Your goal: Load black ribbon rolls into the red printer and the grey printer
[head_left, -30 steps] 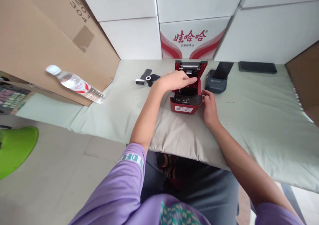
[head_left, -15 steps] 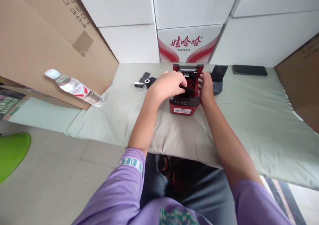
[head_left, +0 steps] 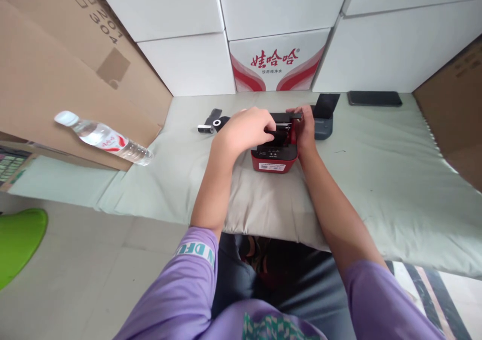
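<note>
A small red and black printer (head_left: 275, 165), seemingly a receipt or label printer, stands on the pale cloth in front of me. Its lid (head_left: 281, 118) is tilted part of the way down over the paper bay. My left hand (head_left: 246, 131) reaches in from the left, thumb and fingers pinched on black paper (head_left: 277, 138) at the bay. My right hand (head_left: 306, 126) is curled round the lid's right side, fingertips on its top edge. The inside of the bay is mostly hidden by my left hand and the lid.
Left of the printer lie small rolls, one white-and-black (head_left: 205, 129) and one black (head_left: 221, 123). A dark grey device (head_left: 323, 128) with a black sheet stands at right, a phone (head_left: 374, 99) beyond it. A water bottle (head_left: 107, 140) leans left; white boxes (head_left: 278, 64) line the back.
The printer's lid has come down from upright to partly lowered, with my right hand shifting up onto it. My left hand stays at the bay. The whole view has shifted slightly.
</note>
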### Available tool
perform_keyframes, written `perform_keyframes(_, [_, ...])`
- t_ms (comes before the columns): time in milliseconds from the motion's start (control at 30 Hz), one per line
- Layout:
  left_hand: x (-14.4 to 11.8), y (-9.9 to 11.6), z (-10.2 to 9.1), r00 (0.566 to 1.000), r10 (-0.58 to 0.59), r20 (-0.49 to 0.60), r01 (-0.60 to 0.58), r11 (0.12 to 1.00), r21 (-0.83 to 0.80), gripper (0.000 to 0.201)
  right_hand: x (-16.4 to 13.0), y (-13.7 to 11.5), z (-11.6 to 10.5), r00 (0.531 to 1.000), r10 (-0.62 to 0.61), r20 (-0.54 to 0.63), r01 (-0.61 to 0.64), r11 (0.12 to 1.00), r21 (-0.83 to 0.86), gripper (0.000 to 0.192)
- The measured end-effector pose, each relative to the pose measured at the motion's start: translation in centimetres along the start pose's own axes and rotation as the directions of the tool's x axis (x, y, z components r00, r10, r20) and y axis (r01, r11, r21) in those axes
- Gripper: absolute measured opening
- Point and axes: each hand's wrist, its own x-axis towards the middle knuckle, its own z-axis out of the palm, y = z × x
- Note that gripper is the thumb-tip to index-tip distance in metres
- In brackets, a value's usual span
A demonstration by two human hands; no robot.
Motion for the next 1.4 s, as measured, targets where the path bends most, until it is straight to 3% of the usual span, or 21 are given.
perform_keyframes(100, [-0.3,0.2,-0.1,1.000,-0.005,-0.001,0.005,1.000,0.003,0.019,0.0,0.0,-0.3,0.998,0.001,0.062,-0.004,0.999,0.048,0.042])
perform_keyframes(233, [-0.5,0.4,-0.3,1.000,0.001,-0.007,-0.001,1.000,0.016,0.020,0.3,0.3,-1.0,0.995,-0.025,0.095,0.027,0.999,-0.017,0.034])
perform_keyframes(367, [-0.6,0.1,-0.3,1.000,0.009,0.001,-0.009,1.000,-0.007,0.020,0.5,0.3,-1.4,0.993,-0.005,0.120,0.019,0.992,-0.122,0.045])
perform_keyframes(633, [-0.6,-0.3,-0.4,0.998,0.029,0.056,-0.020,0.989,-0.148,0.018,-0.8,-1.0,-1.0,0.976,0.177,0.128,-0.149,0.968,-0.202,0.061])
perform_keyframes(733, [-0.4,-1.0,-0.6,1.000,-0.007,0.011,0.009,0.981,-0.192,0.030,-1.1,-0.9,-1.1,0.970,0.200,0.135,-0.168,0.962,-0.217,0.072])
perform_keyframes(867, [1.0,-3.9,0.1,0.986,-0.156,-0.064,0.140,0.968,-0.207,0.036,-1.2,-0.3,-1.4,0.975,0.191,0.115,-0.168,0.968,-0.185,0.074])
perform_keyframes(933, [2.0,-5.7,0.9,0.972,-0.232,-0.018,0.224,0.954,-0.198,0.048,-1.2,0.0,-1.6,0.974,0.191,0.121,-0.171,0.973,-0.158,0.073])
perform_keyframes(1000, [2.9,-7.3,1.7,0.959,-0.262,0.112,0.282,0.928,-0.245,0.073,-1.3,0.3,-1.8,0.970,0.200,0.136,-0.185,0.976,-0.116,0.073])
perform_keyframes(1067, [3.4,-8.1,2.4,0.940,-0.242,0.242,0.318,0.878,-0.359,0.085,-1.4,0.5,-1.9,0.965,0.217,0.146,-0.204,0.974,-0.099,0.073])
perform_keyframes(1200, [3.6,-8.3,2.8,0.924,-0.218,0.313,0.358,0.777,-0.517,0.082,-1.5,0.5,-1.9,0.964,0.223,0.144,-0.203,0.969,-0.140,0.069])
perform_keyframes(1400, [3.7,-8.5,3.1,0.931,-0.215,0.296,0.353,0.740,-0.573,0.068,-1.5,0.6,-1.9,0.964,0.207,0.169,-0.184,0.973,-0.142,0.068])
